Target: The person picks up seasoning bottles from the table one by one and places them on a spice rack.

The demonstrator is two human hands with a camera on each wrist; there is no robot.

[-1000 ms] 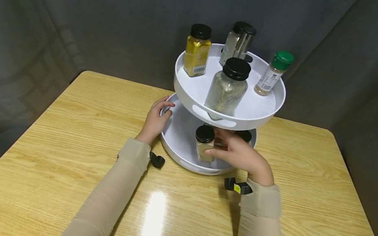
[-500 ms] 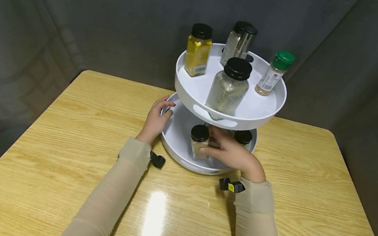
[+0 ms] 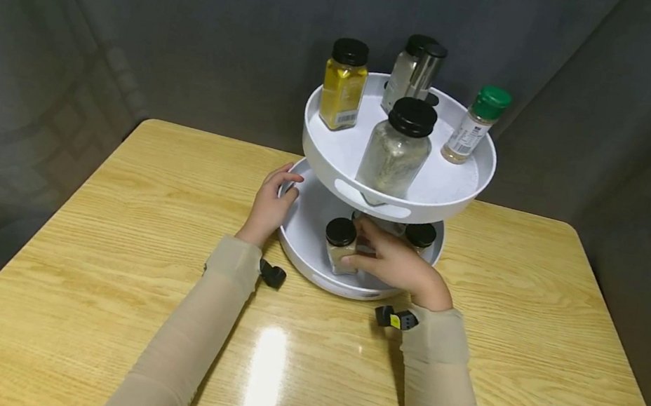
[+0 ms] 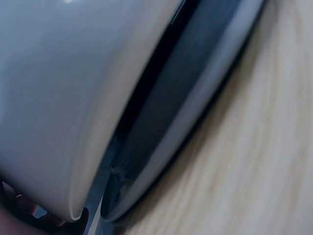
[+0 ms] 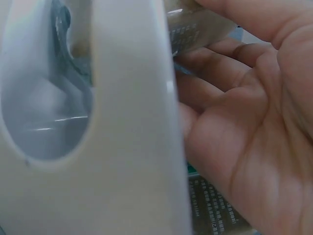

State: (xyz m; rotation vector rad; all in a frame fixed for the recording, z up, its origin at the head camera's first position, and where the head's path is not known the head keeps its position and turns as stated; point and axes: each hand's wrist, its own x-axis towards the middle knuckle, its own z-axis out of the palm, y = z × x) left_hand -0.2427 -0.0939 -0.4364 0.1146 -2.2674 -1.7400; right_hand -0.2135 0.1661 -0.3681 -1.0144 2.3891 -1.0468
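Observation:
My right hand (image 3: 395, 265) reaches in over the lower tray (image 3: 308, 229) of a white two-tier stand. Its thumb and fingers grip a small spice jar (image 3: 340, 246) with a black lid and pale contents. The jar leans slightly over the tray, near its front middle; whether its base touches the tray I cannot tell. In the right wrist view, the fingers curl round the glass jar (image 5: 200, 32). My left hand (image 3: 270, 205) holds the left rim of the lower tray, thumb on the inner side. Most of those fingers are hidden in the left wrist view.
The upper tray (image 3: 333, 154) overhangs the lower one. It bears a yellow jar (image 3: 343, 89), a large black-lidded jar (image 3: 397, 154), a green-capped bottle (image 3: 472, 127) and others behind. Another black-lidded jar (image 3: 420, 236) stands right of my right hand. A wooden table (image 3: 100, 252) supports everything.
My right hand has moved a little left with the small jar. The jar to its right now shows more fully. My left hand has stayed at the rim.

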